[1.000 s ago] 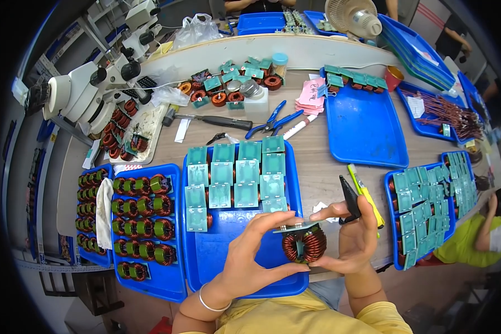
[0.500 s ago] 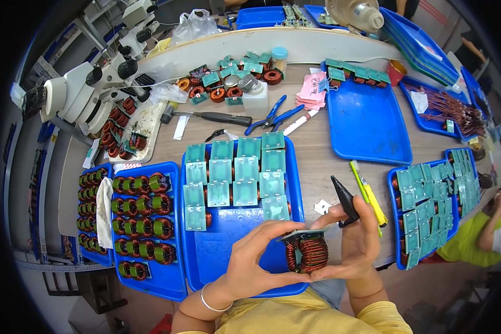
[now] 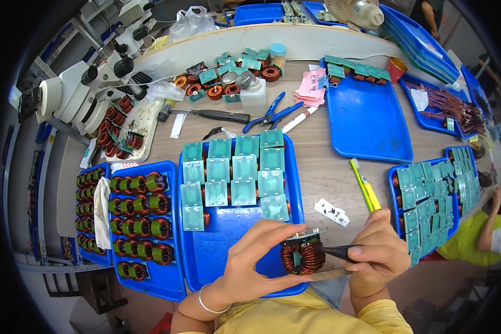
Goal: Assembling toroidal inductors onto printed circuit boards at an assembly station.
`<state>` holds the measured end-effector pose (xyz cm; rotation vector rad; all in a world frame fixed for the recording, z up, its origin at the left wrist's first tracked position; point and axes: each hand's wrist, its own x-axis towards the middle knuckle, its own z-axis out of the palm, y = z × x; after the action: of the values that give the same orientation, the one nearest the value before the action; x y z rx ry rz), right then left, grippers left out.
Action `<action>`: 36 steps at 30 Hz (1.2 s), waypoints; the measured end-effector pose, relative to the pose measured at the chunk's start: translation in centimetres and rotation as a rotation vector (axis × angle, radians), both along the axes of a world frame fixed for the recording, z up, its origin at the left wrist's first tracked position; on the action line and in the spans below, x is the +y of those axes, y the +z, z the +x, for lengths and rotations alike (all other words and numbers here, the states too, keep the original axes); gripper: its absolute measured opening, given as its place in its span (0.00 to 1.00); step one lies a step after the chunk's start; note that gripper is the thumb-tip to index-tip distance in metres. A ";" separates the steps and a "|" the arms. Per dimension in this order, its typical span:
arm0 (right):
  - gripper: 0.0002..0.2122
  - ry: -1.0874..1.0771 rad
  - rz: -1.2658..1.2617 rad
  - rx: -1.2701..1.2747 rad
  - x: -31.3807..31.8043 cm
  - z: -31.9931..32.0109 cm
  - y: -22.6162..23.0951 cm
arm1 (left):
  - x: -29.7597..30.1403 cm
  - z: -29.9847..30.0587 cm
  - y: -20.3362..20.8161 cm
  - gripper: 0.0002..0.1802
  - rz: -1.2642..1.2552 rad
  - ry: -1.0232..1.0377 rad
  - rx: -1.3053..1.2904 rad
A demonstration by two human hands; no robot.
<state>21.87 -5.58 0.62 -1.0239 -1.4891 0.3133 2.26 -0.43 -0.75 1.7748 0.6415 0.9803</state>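
My left hand (image 3: 244,268) is closed, gripping a copper-wound toroidal coil (image 3: 307,257) between thumb and fingers. The coil hangs beneath a small green circuit board with pins poking up from its top. My right hand (image 3: 379,251) pinches black tweezers (image 3: 339,253), whose tip points left and meets the coil's right side; whether it touches cannot be made out. Behind my left hand lies a blue tray (image 3: 220,245) with rows of green-board coil pieces across its far half. A white strip with dark specks (image 3: 332,212) rests on the table beyond my hands.
Left stands a blue tray of green-banded coils (image 3: 161,281) with a white cloth (image 3: 102,214). To the right are a yellow cutter (image 3: 367,189) and a full tray of boards (image 3: 423,217). Farther back lie blue pliers (image 3: 270,118), a hammer (image 3: 217,116) and a blue tray (image 3: 370,133).
My right hand has turned the tweezers from pointing up to pointing left at the coil, its fingers leaving the board. My left hand keeps the coil in nearly the same place. The specked strip is now uncovered.
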 end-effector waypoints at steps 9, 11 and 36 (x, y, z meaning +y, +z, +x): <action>0.12 0.024 -0.067 -0.184 -0.1 -0.7 1.1 | 0.1 -0.6 0.3 0.38 0.104 0.023 0.073; 0.12 0.014 -0.073 -0.202 -0.1 -0.9 1.4 | 0.1 -0.6 0.4 0.38 0.114 0.030 0.072; 0.13 0.007 -0.074 -0.280 0.4 -1.2 1.4 | 0.3 -0.8 0.7 0.36 0.257 0.124 0.136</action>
<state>20.65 -5.14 2.06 -1.1578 -1.7427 0.2384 1.45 -0.17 -0.07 2.0616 0.7449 1.0705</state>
